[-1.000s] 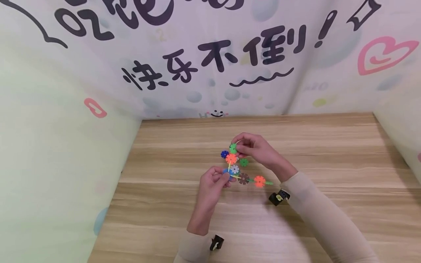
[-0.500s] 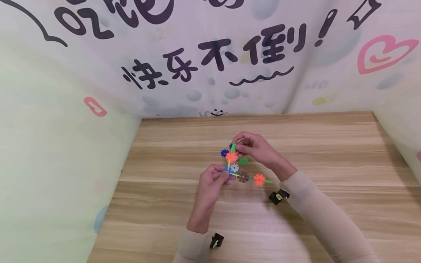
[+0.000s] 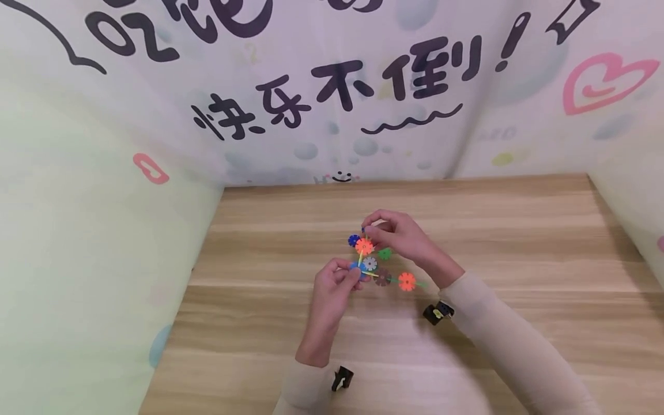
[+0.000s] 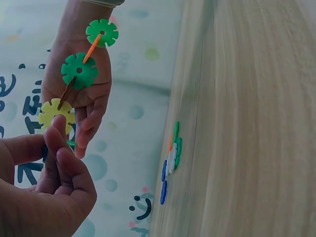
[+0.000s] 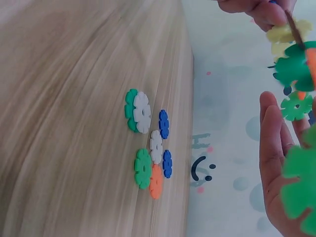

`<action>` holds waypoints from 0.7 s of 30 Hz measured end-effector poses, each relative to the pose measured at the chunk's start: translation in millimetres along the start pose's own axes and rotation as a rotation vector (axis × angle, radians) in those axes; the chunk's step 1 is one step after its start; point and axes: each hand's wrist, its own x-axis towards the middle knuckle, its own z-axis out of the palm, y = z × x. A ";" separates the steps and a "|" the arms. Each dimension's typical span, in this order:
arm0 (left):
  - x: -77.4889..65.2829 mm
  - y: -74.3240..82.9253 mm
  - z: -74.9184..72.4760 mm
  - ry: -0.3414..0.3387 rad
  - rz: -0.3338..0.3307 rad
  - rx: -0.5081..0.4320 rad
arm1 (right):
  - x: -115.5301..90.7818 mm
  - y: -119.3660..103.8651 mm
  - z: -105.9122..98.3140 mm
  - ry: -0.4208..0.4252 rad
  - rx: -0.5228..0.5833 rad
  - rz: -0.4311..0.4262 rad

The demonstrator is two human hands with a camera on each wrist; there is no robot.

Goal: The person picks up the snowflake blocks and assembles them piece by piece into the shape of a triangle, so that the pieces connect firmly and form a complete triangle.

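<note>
The left hand point(image 3: 336, 283) pinches between thumb and forefinger; the right hand point(image 3: 398, 235), its index finger arched, reaches farther forward. The left arm point(image 3: 316, 349) extends forward, while the right arm point(image 3: 505, 331) slants inward.

High head view, close wrist views

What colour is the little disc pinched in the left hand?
The disc is blue, seen best in the head view.

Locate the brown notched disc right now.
In the head view, the brown notched disc is right of the left hand; the left wrist view shows it edge-on, linked between the yellow disc and a green disc.
</note>
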 end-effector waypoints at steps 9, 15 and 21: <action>-3.1 4.9 0.6 0.034 -0.039 0.055 | -2.9 -5.8 4.8 0.003 -0.038 0.041; -5.5 3.8 1.0 0.072 -0.053 0.047 | -2.2 -1.9 6.2 -0.005 -0.040 0.034; -3.8 3.1 2.4 0.078 -0.030 0.010 | 1.2 8.1 -3.3 0.052 -0.091 0.041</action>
